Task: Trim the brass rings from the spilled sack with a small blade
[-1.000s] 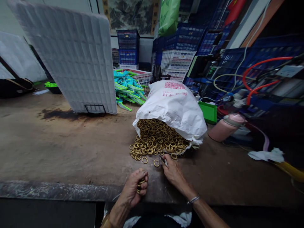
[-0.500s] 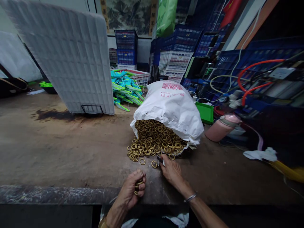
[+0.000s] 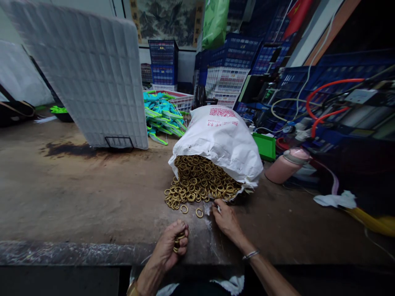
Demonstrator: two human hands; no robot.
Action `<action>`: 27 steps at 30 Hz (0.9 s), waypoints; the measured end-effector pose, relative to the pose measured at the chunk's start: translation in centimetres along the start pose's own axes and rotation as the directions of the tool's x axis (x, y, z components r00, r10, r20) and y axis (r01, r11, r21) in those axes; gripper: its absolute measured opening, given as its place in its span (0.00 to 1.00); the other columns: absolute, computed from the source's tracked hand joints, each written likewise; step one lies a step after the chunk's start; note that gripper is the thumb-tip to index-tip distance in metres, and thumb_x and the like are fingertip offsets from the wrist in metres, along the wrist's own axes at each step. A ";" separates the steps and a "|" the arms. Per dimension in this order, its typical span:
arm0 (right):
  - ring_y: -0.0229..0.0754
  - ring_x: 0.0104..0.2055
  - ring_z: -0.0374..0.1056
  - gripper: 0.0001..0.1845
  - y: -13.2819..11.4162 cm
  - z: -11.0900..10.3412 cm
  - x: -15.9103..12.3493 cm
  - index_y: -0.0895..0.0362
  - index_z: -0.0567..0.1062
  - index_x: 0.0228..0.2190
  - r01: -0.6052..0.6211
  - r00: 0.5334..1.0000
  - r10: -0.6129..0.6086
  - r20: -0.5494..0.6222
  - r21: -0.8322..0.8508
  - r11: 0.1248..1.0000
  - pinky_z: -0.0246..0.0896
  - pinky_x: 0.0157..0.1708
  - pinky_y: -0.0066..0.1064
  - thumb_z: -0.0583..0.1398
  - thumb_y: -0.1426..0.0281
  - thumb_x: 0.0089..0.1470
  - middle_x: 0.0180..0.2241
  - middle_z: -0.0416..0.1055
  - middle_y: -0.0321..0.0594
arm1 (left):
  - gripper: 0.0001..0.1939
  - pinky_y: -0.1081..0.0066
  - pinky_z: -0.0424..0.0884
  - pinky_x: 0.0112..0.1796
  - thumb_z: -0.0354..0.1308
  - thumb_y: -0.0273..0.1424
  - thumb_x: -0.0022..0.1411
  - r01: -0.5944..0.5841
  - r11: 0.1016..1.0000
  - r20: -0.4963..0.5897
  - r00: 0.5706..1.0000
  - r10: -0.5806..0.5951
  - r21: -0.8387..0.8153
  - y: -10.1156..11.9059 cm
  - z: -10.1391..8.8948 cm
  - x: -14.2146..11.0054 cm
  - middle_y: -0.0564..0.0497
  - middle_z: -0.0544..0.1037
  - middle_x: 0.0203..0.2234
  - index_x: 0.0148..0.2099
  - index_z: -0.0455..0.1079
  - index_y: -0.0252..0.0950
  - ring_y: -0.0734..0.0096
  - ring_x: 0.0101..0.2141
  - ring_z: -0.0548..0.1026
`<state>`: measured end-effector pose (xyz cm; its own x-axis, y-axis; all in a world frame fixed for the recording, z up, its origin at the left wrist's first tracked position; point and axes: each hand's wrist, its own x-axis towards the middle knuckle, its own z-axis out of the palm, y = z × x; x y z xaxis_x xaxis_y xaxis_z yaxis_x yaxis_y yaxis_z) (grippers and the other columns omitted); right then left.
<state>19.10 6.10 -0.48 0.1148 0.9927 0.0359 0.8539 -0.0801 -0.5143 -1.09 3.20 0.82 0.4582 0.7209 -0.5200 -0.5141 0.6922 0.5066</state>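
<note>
Several brass-coloured rings (image 3: pixel 177 242) sit in my left hand (image 3: pixel 171 242), whose fingers are curled around them just above the table's front edge. A white woven sack (image 3: pixel 220 135) lies on its side with its mouth towards me. From it spills a heap of brass-coloured rings (image 3: pixel 197 176) onto the table. Two loose rings lie in front of the heap, one of them a ring (image 3: pixel 199 213) between my hands. My right hand (image 3: pixel 226 220) is closed near the sack's lower lip, thumb and fingers together. A small pale bit shows between its fingers; what it holds is unclear.
The brown table (image 3: pixel 77 197) carries a tall white padded panel (image 3: pixel 92 78) on the left. Behind it lie turquoise and green pieces (image 3: pixel 163 115). Right of the sack stand a green tray (image 3: pixel 264 146) and a pink bottle (image 3: pixel 286 165). Blue crates (image 3: pixel 163 61) are stacked behind.
My right hand has moved slightly right and up, towards the sack's lip. The dark, pointed object at its fingertips no longer shows. My left hand stays nearly still, holding the rings.
</note>
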 end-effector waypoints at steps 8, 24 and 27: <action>0.42 0.37 0.67 0.14 -2.8 1.2 -1.1 0.54 0.66 0.42 0.185 0.978 -0.180 0.110 -0.042 0.982 0.52 0.34 0.28 0.54 0.67 0.52 0.37 0.71 0.41 | 0.17 0.84 0.44 0.13 0.65 0.33 0.43 -0.008 1.000 0.013 1.000 0.008 0.001 0.1 -0.1 0.3 0.58 0.65 0.18 0.29 0.60 0.33 0.88 0.13 0.57; 0.35 0.24 0.56 0.02 -3.1 1.1 -0.1 0.55 0.63 0.28 0.103 0.979 -0.120 0.163 0.110 0.989 0.43 0.25 0.25 0.53 0.71 0.47 0.21 0.60 0.31 | 0.19 0.83 0.42 0.13 0.65 0.37 0.43 -0.057 0.995 -0.014 0.998 0.059 0.083 -0.3 0.4 -0.1 0.60 0.65 0.18 0.32 0.59 0.36 0.88 0.12 0.57; 0.34 0.23 0.52 0.04 -3.9 0.7 -0.4 0.55 0.60 0.23 0.039 0.980 -0.098 0.176 0.311 0.950 0.44 0.24 0.24 0.51 0.70 0.47 0.20 0.55 0.29 | 0.22 0.83 0.44 0.13 0.63 0.40 0.44 -0.121 0.978 -0.064 0.989 0.133 0.168 -0.8 0.6 0.1 0.60 0.65 0.18 0.38 0.60 0.37 0.86 0.12 0.57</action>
<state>15.36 6.12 0.90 -0.0604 0.9960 -0.0654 0.6576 -0.0096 -0.7533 -0.26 2.73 0.79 0.3383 0.8029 -0.4909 -0.4361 0.5960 0.6742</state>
